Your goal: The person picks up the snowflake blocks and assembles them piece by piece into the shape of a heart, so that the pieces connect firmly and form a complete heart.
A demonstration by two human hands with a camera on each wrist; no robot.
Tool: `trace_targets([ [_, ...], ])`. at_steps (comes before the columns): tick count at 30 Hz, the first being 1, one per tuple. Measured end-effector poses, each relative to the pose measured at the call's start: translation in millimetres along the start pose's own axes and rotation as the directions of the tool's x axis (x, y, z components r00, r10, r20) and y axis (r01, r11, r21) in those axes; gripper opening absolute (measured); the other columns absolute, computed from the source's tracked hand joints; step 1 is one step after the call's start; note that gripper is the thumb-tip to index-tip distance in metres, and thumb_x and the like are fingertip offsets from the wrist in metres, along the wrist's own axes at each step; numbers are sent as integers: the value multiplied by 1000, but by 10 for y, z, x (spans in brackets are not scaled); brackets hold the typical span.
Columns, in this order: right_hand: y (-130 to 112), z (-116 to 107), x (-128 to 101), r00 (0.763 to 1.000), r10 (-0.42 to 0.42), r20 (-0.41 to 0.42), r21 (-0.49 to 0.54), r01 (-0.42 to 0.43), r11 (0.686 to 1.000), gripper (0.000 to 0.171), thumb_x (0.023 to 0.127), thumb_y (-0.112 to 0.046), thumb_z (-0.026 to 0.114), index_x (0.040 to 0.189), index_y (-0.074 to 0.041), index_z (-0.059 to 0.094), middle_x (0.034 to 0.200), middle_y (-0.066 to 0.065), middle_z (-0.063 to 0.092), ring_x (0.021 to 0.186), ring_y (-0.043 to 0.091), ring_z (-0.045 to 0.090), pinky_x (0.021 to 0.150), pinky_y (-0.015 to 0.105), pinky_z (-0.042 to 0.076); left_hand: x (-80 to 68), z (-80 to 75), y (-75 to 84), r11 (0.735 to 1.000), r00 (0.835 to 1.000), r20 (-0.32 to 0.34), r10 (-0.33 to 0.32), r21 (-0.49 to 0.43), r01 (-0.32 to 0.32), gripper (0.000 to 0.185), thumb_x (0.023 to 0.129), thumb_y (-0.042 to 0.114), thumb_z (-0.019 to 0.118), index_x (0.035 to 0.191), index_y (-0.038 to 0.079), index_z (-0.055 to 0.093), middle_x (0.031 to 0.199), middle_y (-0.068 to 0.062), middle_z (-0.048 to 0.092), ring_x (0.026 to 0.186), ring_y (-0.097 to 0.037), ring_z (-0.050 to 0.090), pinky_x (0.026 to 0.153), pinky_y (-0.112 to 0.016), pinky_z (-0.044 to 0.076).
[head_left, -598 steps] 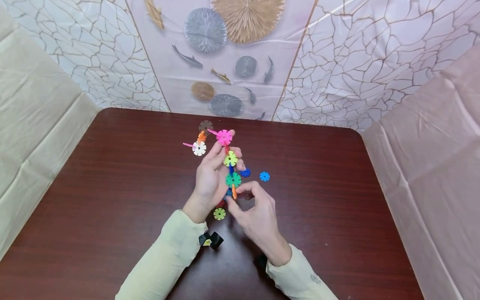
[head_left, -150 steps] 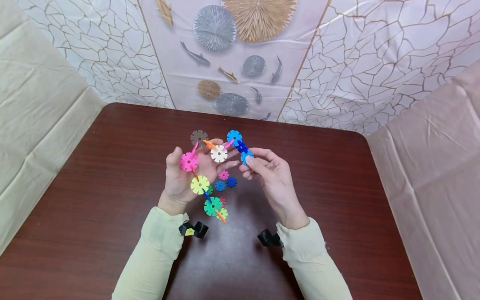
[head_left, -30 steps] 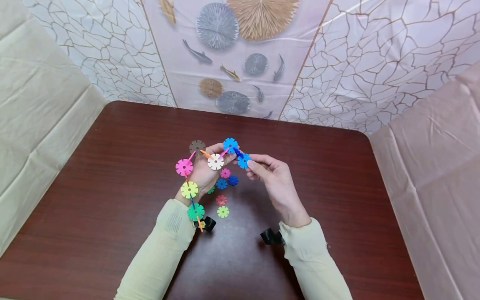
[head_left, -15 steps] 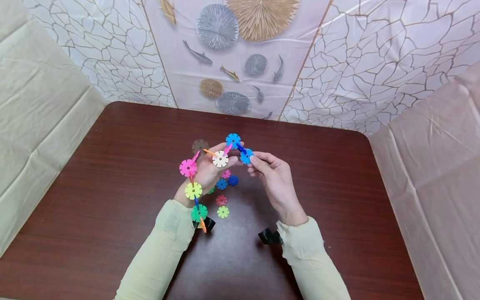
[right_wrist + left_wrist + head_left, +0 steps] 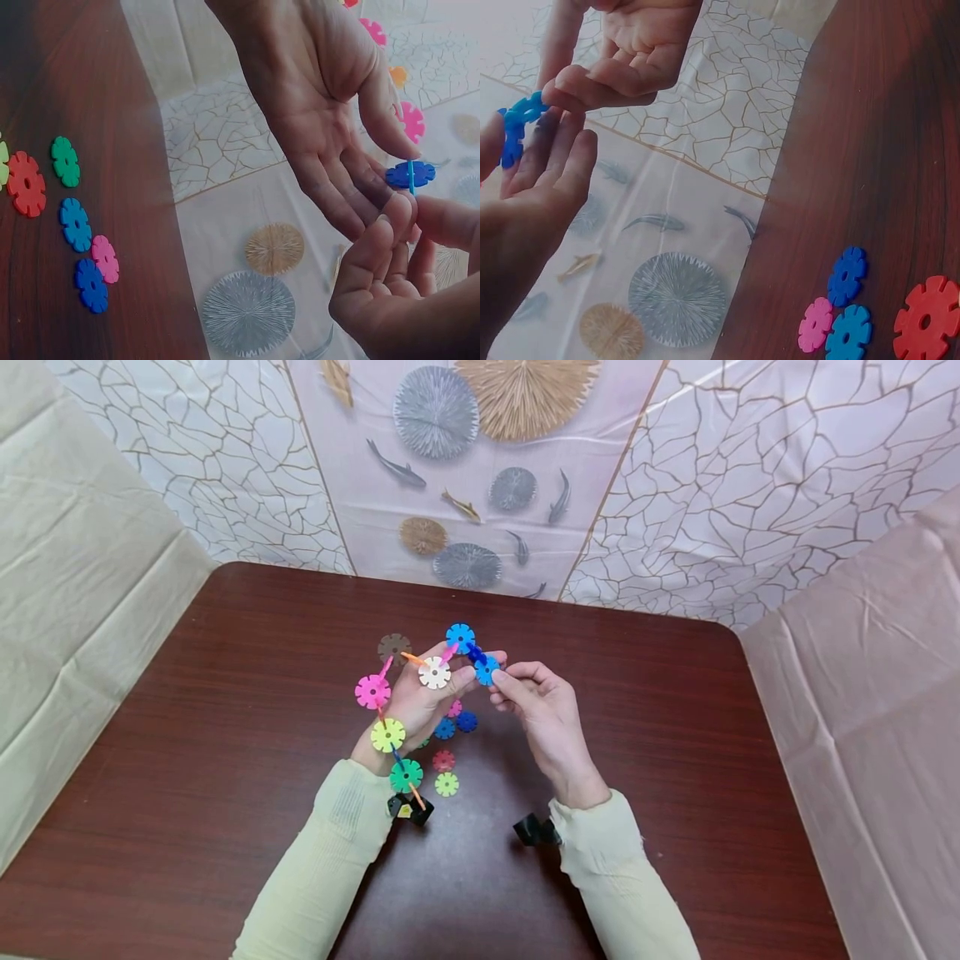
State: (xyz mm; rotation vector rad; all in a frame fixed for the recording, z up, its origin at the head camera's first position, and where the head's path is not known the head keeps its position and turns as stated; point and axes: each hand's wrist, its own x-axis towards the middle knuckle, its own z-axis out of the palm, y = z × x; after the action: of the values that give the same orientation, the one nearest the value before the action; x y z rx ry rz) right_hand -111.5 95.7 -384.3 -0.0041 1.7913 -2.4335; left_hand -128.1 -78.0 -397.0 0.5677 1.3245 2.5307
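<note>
**Head view: two hands hold a chain of flower discs**

Head view shows the left hand [image 5: 416,702] lifted, fingers curled under the disc chain [image 5: 387,735]. The right hand [image 5: 536,706] pinches its light blue end disc [image 5: 486,670]. No writing shows. Loose discs [image 5: 446,784] lie below on the brown table [image 5: 225,760], with bare room all around.

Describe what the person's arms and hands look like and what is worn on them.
Both arms wear long, pale yellow-green sleeves of a finely ribbed knit, reaching to the wrists. The left hand and right hand are bare: no gloves, and no rings or watch show. A small black device sits under each wrist at the cuff; the left wrist device bears a small yellow mark, the right wrist device is plain black.
</note>
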Motion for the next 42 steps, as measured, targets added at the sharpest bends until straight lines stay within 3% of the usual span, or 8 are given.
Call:
trace_targets([
  [7, 126, -117, 162, 999, -8, -32, -330, -3, 944, 31, 93, -31, 67, 101, -2, 62, 87, 11, 69, 75, 23, 66, 71, 34, 55, 4, -15, 57, 1000, 999, -40, 14, 10, -14, 29, 98, -3, 51, 127, -1, 56, 128, -23, 60, 119, -37, 58, 108, -48, 37],
  [12, 432, -201, 301, 996, 60, 66, -821, 20, 571, 29, 93, -30, 67, 110, -6, 64, 90, 6, 64, 82, 23, 59, 72, 36, 51, -10, -35, 96, 999, 998, -56, 6, -42, -8, 28, 98, -2, 50, 127, -3, 53, 129, -25, 58, 118, -38, 58, 107, -48, 38],
  [16, 611, -126, 339, 972, 158, 173, -950, 123, 286, 42, 89, -32, 71, 123, -9, 63, 100, 6, 61, 96, 24, 53, 80, 40, 49, -5, -41, 97, 997, 998, -66, -13, -81, 8, 34, 99, 2, 51, 133, -3, 48, 132, -24, 56, 119, -38, 57, 107, -48, 37],
  [19, 689, -55, 365, 965, 161, 207, -972, 183, 148, 45, 87, -35, 74, 123, -10, 64, 105, 9, 59, 99, 28, 51, 81, 45, 49, -8, -45, 93, 994, 997, -71, -19, -108, 11, 37, 99, 4, 51, 135, -3, 44, 133, -25, 55, 120, -40, 55, 107, -48, 38],
  [23, 742, -1, 403, 966, 155, 206, -978, 199, 55, 41, 86, -32, 75, 118, -10, 66, 106, 10, 58, 98, 29, 50, 82, 47, 49, -12, -48, 91, 994, 997, -74, -11, -112, 3, 37, 100, 4, 50, 136, -3, 43, 133, -25, 55, 120, -41, 56, 105, -47, 40],
  [29, 730, 0, 440, 965, 188, 181, -982, 166, 95, 32, 85, -26, 76, 111, -8, 65, 102, 7, 57, 99, 28, 50, 80, 47, 50, -3, -45, 97, 993, 997, -71, -6, -114, -2, 35, 100, 5, 51, 134, -2, 45, 136, -30, 50, 119, -40, 57, 105, -47, 41],
  [32, 693, -27, 435, 966, 213, 145, -979, 109, 173, 28, 86, -24, 75, 105, -9, 62, 90, 4, 59, 85, 22, 56, 70, 40, 51, 2, -41, 103, 993, 998, -68, 3, -114, -10, 34, 100, 4, 51, 133, -3, 47, 135, -30, 50, 119, -40, 56, 105, -47, 41],
  [42, 350, -135, 214, 996, 1, 92, -763, 70, 643, 23, 91, -30, 70, 94, -10, 60, 73, 8, 59, 57, 21, 54, 52, 32, 48, -6, -40, 121, 996, 995, -101, 9, -85, -18, 30, 99, 4, 52, 129, -2, 52, 132, -27, 55, 118, -38, 58, 109, -48, 35],
])
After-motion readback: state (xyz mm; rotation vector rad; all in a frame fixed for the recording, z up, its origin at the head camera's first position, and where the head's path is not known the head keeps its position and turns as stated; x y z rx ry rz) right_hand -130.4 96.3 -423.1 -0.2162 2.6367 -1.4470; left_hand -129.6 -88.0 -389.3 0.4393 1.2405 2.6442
